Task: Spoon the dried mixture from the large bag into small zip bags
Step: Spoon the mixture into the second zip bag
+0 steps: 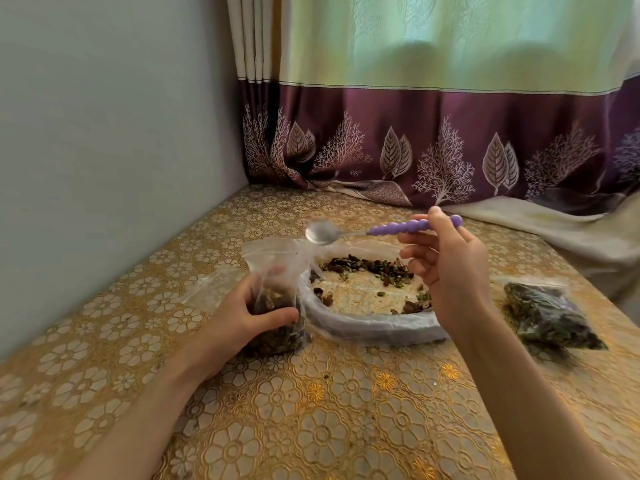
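Two hands over the gold floral tablecloth [322,427], and we start on the left: the left hand [242,317] is wrapped around a small zip bag [277,306], thumb across its front, fingers hidden behind the plastic. The bag stands upright, part filled with dried mixture, its open top blurred and hard to read. Just beside it, touching, sits the large bag [374,327], rim rolled down, with the dried mixture [367,266] scattered thin along its far edge. Above it the right hand [446,268] pinches the purple handle of a spoon [346,232], whose bowl hovers at the small bag's mouth; whether it's loaded, I can't tell. Far right, a filled zip bag [550,315] lies flat, smeared by blur.
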Available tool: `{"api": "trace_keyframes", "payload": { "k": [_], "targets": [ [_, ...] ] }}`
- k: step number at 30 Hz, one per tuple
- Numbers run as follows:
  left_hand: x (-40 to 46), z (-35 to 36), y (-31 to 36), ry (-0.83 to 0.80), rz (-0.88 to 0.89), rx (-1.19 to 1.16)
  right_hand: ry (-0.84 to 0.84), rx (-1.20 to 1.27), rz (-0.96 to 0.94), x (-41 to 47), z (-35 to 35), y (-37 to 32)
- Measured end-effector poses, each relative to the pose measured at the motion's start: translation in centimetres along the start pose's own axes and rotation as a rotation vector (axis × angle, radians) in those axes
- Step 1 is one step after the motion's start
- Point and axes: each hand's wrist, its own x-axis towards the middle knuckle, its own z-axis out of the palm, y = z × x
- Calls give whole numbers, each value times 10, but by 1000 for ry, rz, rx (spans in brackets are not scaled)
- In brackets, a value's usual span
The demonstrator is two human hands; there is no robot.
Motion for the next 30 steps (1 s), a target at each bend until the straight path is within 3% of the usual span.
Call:
{"api": "trace_keyframes", "payload": {
  "k": [8,20,30],
  "targets": [
    [0,0,-1,16,20,23,53,-418,-60,10,-17,25],
    [-2,1,1,28,46,55,-242,-354,242,13,-15,24],
    [-1,0,-2,26,40,54,-222,-407,222,8,-9,33]
  ]
}}
